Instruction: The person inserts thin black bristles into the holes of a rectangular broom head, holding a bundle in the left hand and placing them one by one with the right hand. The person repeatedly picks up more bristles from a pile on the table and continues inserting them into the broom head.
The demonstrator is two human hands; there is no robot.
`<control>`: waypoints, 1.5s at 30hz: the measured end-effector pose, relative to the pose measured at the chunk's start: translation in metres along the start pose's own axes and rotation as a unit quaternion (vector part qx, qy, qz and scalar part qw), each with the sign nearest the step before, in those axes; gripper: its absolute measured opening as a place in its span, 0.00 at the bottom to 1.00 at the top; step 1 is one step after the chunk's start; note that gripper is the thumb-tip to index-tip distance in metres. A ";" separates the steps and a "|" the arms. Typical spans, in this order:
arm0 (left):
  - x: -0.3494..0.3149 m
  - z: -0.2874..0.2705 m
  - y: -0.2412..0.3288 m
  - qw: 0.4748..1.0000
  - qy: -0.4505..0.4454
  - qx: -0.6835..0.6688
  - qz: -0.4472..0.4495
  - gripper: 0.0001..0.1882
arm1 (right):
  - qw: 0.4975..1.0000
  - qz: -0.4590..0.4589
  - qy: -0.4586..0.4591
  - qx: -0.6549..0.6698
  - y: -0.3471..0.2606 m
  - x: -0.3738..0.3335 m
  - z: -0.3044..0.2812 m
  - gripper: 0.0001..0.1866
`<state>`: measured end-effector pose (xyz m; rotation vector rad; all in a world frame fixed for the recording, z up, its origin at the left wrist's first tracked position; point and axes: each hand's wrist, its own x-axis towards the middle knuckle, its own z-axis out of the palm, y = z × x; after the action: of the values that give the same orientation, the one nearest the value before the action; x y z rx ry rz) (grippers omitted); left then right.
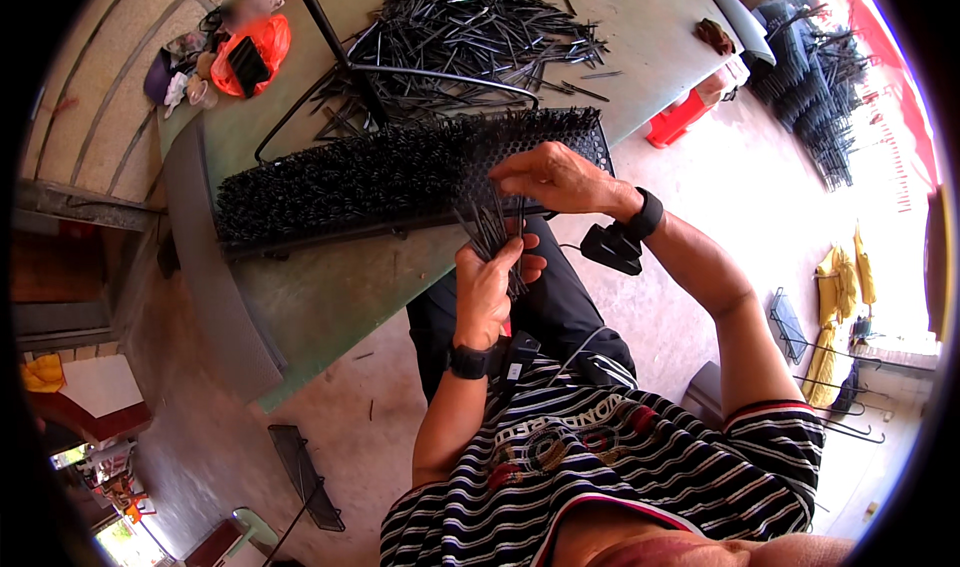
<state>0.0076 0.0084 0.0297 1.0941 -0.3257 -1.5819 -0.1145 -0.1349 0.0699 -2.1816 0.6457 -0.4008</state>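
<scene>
My left hand [490, 277] is closed around a bunch of thin, dark sticks [487, 229], fanned out upward from the fingers. Just above and to its right, my right hand [556, 179] has its fingers drawn together over the rack's front; whatever they pinch is too small to make out. In front of both hands lies a long black rack [340, 189] packed with short dark upright pieces. Toward its right end a bare patch of perforated mesh [592, 152] shows round holes. A black metal frame [440, 70] rises behind the rack.
A large heap of dark sticks [470, 37] covers the far part of the green table [330, 317]. An orange plastic bag [270, 52] lies at the far left. Right of the table stands a red stool [678, 119]. Another black rack [305, 477] rests on the floor.
</scene>
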 end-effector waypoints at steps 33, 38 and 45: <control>0.006 -0.011 -0.006 0.999 0.029 0.015 -0.009 0.10 | 0.935 -0.053 0.202 -0.286 0.030 0.020 -0.001 0.04; 0.003 -0.010 -0.001 1.000 0.011 0.010 -0.014 0.10 | 0.941 -0.082 0.219 -0.246 0.004 0.019 0.002 0.05; 0.003 -0.003 0.003 1.000 -0.013 -0.011 -0.013 0.10 | 0.987 -0.030 -0.015 -0.159 0.019 -0.009 0.005 0.05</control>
<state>0.0119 0.0055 0.0285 1.0656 -0.3113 -1.6201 -0.1253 -0.1366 0.0516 -2.5093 0.6650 -0.3122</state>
